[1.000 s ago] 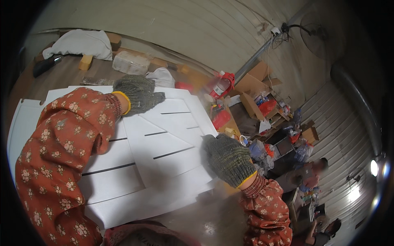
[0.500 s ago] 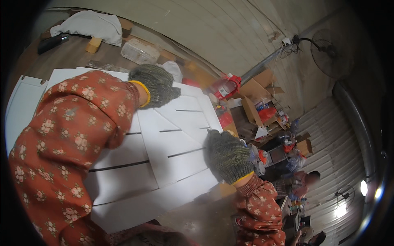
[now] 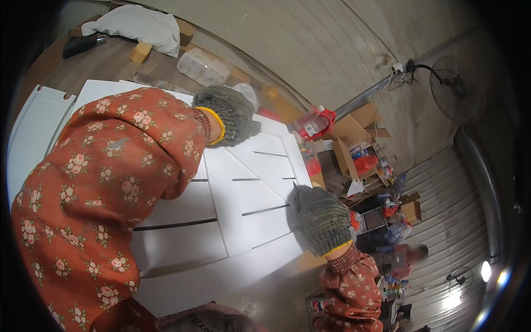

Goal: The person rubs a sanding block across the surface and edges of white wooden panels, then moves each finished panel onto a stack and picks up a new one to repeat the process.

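Note:
Several flat white panels [image 3: 180, 202] lie together on a table, with narrow dark slots or gaps running across them and a diagonal seam. My left hand [image 3: 229, 117], in a grey knit glove with a yellow cuff, rests at their far edge. Its fingers look curled together; whatever is under them is hidden. At the right edge of the panels is my right hand [image 3: 321, 218], gloved alike, with its fingers bunched. A small dark point sticks out at its fingertips, too small to name. Both forearms wear red floral sleeves.
Beyond the panels are a clear plastic-wrapped block [image 3: 203, 66], a white cloth bundle [image 3: 135, 26] and a black-handled object [image 3: 83, 46]. A red-capped bottle [image 3: 316, 126] and open cardboard boxes [image 3: 345, 159] stand to the right. Farther off are a person [image 3: 402, 259] and a wall fan [image 3: 456, 86].
The whole view has shifted, so panels, hands and background sit slightly farther right. Both hands keep about the same places on the panels.

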Tool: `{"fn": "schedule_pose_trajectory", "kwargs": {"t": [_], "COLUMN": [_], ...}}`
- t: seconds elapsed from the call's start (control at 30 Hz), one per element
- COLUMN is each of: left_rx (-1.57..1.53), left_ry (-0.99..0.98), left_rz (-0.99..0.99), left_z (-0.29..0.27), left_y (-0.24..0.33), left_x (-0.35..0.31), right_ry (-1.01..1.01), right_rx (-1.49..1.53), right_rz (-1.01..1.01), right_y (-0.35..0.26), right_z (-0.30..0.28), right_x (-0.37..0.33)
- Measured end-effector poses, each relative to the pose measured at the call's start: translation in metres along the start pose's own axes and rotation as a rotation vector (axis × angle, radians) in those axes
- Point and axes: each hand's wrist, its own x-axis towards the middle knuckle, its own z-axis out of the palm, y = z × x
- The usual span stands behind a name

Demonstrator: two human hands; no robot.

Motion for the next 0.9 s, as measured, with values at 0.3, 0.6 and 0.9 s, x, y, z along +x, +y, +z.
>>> {"fn": "schedule_pose_trajectory", "kwargs": {"t": [0.3, 0.6, 0.9], "left_rx": [0.020, 0.069, 0.142], "left_ry": [0.012, 0.068, 0.036], "left_rz": [0.041, 0.038, 0.077], "left_z": [-0.006, 0.002, -0.008], "left_y": [0.004, 0.004, 0.014], "left_x": [0.000, 0.000, -0.002], "right_ry": [-0.012, 0.305, 0.433], "right_rx": [-0.005, 0.297, 0.349], "right_rz": [0.092, 0.576, 0.677], "right_y": [0.007, 0.014, -0.023], "right_z": [0.009, -0.006, 0.018], "right_x": [-0.002, -0.053, -0.089]}}
